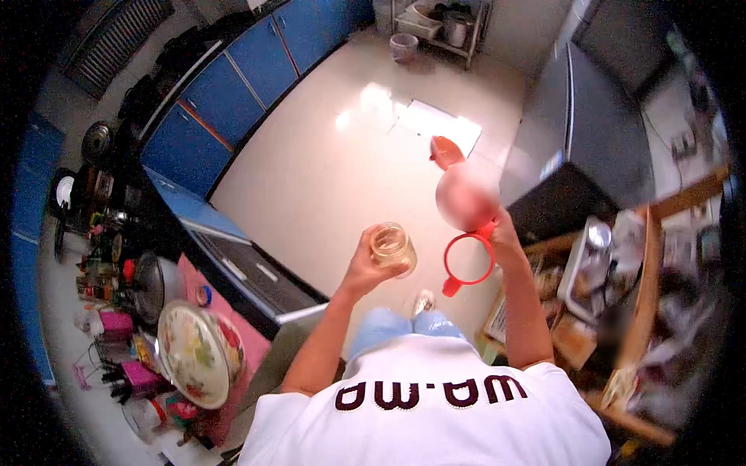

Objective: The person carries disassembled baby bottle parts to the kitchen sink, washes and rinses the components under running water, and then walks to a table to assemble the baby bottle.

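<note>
My left hand (368, 266) is wrapped round a clear glass jar (394, 247), its open mouth facing up toward me. The jar seems to have no lid on, and I cannot make out any contents. In my right hand (503, 234) is a red ring-shaped utensil (448, 266), with a tab on its near side; it looks like a strainer. Just beyond it is a blurred pinkish-red round thing (463, 198), touching or overlapping my fingers. An orange-red pointed piece (447, 153) shows past that; whether these parts are joined I cannot tell.
On the left, a counter with a pink cloth (252, 330) bears a floral lidded pot (200, 353) and several jars. Blue cabinets (225, 97) line the far left. A grey refrigerator (602, 109) and a cluttered wooden shelf (649, 287) stand right. A bin (403, 48) sits far back.
</note>
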A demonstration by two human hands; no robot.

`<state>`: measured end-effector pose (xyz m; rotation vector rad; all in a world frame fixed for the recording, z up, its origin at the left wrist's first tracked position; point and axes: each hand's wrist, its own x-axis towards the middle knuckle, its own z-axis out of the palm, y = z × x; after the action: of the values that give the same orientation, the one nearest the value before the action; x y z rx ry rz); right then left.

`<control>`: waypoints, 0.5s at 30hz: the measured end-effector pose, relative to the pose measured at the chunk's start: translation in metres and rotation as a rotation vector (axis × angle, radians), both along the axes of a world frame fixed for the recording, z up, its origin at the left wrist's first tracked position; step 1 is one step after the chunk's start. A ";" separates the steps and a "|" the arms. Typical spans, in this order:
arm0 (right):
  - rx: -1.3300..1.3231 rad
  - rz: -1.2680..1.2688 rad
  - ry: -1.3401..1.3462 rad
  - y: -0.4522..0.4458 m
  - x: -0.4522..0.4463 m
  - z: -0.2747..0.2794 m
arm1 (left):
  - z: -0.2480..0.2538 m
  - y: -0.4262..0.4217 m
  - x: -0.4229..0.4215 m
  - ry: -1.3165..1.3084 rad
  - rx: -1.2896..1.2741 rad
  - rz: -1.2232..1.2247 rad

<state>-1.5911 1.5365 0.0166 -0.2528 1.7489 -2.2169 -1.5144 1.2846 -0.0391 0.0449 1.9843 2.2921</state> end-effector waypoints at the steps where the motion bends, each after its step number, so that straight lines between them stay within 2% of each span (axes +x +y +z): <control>1: 0.072 0.003 0.043 -0.009 -0.033 -0.001 | 0.018 -0.011 -0.027 -0.035 0.074 -0.012; 3: 0.236 0.117 0.178 -0.028 -0.105 -0.003 | 0.041 -0.035 -0.085 -0.079 0.149 -0.030; 4: 0.110 0.163 0.111 -0.040 -0.137 -0.006 | 0.041 -0.048 -0.114 -0.077 0.299 -0.110; 5: 0.137 0.206 0.118 -0.053 -0.164 -0.008 | 0.040 -0.058 -0.139 -0.073 0.446 -0.197; 8: 0.224 0.227 0.157 -0.101 -0.257 -0.020 | 0.044 -0.095 -0.234 -0.066 0.535 -0.230; 10: 0.263 0.346 0.225 -0.130 -0.325 -0.037 | 0.028 -0.119 -0.292 -0.049 0.593 -0.280; 12: 0.300 0.304 0.338 -0.162 -0.387 -0.027 | 0.017 -0.143 -0.363 -0.073 0.620 -0.283; 15: 0.408 0.320 0.414 -0.197 -0.478 -0.006 | 0.048 -0.162 -0.466 -0.124 0.674 -0.246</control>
<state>-2.0687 1.3394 0.0106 -0.8733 2.1387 -1.6195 -1.9799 1.1222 0.0089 0.1822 1.0095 2.5906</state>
